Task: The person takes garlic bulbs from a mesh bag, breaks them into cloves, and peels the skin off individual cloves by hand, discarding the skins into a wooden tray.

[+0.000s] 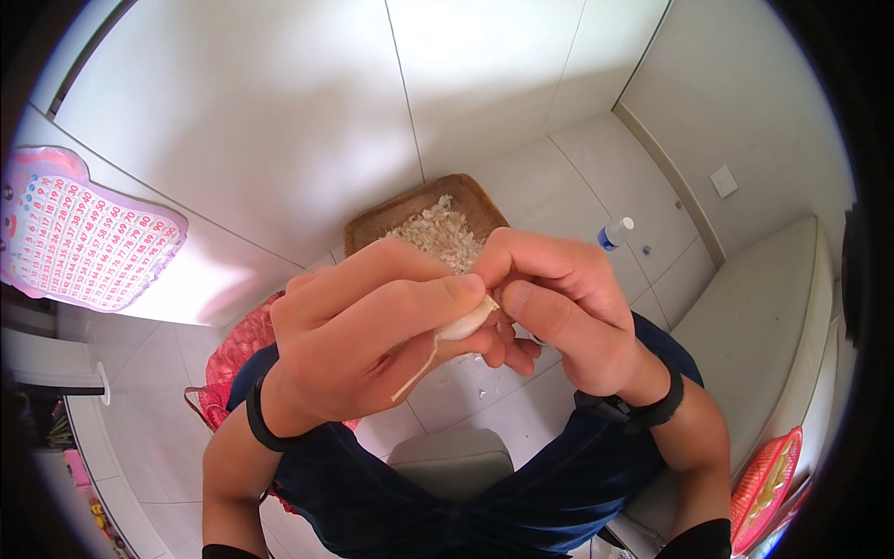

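Observation:
My left hand (pixel 372 326) pinches a pale garlic clove (pixel 466 321) between thumb and fingers. A thin dry strip of skin (pixel 417 368) hangs from the clove over the left fingers. At the clove's tip, my right hand (pixel 568 312) is closed, its thumb and forefinger pressed together on the tip or its skin; the exact contact is partly hidden by the fingers. Beyond both hands, a brown tray (pixel 372 224) on the floor holds a heap of papery peelings (pixel 436 231), its near side covered by my hands.
A red mesh bag (pixel 244 349) lies at my left. A bottle (pixel 615 233) with a white cap stands right of the tray. A red basket (pixel 765 489) is at lower right, by a pale padded seat (pixel 754 326). White panels (pixel 279 112) rise behind the tray.

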The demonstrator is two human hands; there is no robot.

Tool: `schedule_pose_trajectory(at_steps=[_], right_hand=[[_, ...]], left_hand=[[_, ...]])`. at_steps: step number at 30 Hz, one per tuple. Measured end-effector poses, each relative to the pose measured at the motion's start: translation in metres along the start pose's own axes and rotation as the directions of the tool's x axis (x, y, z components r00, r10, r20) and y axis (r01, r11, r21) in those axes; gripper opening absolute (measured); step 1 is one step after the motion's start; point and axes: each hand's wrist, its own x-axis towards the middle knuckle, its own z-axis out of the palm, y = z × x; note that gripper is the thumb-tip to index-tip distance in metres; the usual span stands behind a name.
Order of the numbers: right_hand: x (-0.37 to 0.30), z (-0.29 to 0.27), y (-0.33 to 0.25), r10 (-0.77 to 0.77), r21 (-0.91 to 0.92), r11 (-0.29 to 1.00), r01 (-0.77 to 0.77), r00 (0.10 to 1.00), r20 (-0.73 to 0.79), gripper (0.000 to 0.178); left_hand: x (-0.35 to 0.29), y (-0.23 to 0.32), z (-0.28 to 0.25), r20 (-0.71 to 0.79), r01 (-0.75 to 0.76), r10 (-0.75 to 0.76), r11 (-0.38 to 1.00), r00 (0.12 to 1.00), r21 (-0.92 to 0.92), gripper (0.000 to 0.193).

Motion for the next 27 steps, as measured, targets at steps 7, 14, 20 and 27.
schedule_pose_trajectory(at_steps=[7, 14, 20, 27], right_hand=[[-0.001, -0.001, 0.001, -0.015, -0.053, 0.998, 0.016, 1.000, 0.008, 0.023], [-0.005, 0.015, 0.016, 0.069, 0.063, 0.996, -0.069, 0.998, -0.006, 0.024], [-0.010, 0.019, 0.028, 0.229, 0.142, 0.962, -0.234, 0.972, 0.050, 0.023], [-0.014, 0.026, 0.030, 0.306, 0.304, 0.903, -0.304, 0.951, 0.043, 0.023]], left_hand=[[0.002, 0.001, 0.001, 0.013, -0.030, 0.029, 0.999, 0.999, 0.017, 0.031], [-0.016, 0.007, 0.000, 0.015, 0.102, -0.102, 0.994, 0.995, -0.037, 0.031], [-0.038, 0.010, -0.003, 0.084, 0.211, -0.206, 0.976, 0.975, -0.057, 0.033], [-0.039, 0.013, -0.007, 0.127, 0.240, -0.233, 0.970, 0.964, -0.041, 0.031]])
